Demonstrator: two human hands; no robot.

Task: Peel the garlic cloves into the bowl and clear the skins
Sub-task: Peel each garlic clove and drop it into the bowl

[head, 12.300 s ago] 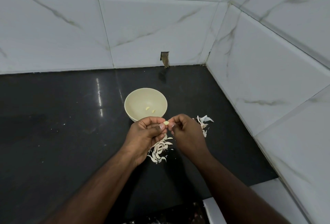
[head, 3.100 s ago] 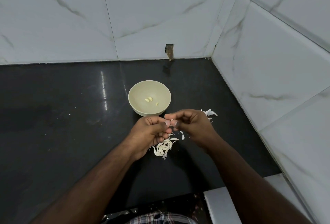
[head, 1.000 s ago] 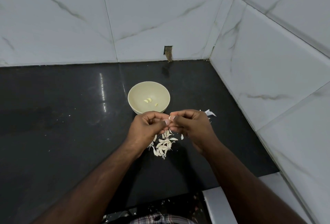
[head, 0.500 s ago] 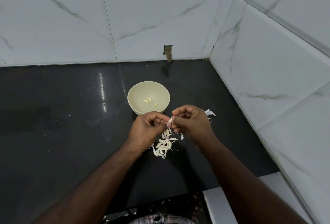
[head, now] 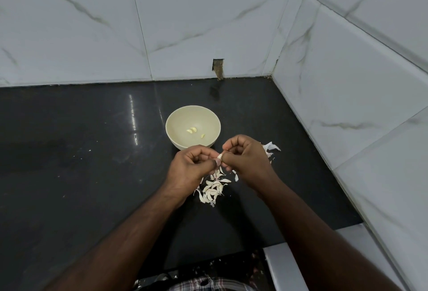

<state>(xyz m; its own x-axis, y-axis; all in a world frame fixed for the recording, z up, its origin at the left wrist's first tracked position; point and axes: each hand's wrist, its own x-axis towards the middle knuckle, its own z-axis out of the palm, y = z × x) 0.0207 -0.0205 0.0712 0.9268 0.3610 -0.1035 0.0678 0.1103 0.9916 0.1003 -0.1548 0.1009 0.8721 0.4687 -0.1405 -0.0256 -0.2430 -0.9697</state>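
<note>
Head view: black, glossy stone counter [head: 81, 174], streaked with light reflections, set into a corner of white marble-look tiles [head: 208, 24] with grey veins. Small rectangular hole [head: 218, 68] cut in the back tile just above the counter. One round, smooth, cream bowl [head: 176, 123] standing upright near the middle, three small pale peeled cloves [head: 191, 130] lying at its bottom, two together and one a little apart. Just in front of the bowl, left hand [head: 190, 167] and right hand [head: 245, 161] brought together, fingers of both curled, pinching one clove [head: 219, 157] between fingertips; clove whitish, partly covered, held above the counter. Beneath the hands, one loose heap of skins [head: 212, 189], thin, papery, curved, off-white, too many and too overlapped to count. Second, smaller scatter of scraps [head: 271, 148], white and flaky, just beyond the right hand, partly hidden by it. Few tiny white flecks [head: 89, 150] left of the bowl. Two bare forearms reaching in from the bottom edge. Strip of checked cloth [head: 208, 285] at the bottom, and a pale grey ledge [head: 284, 270] beside it at the counter's near right corner.
</note>
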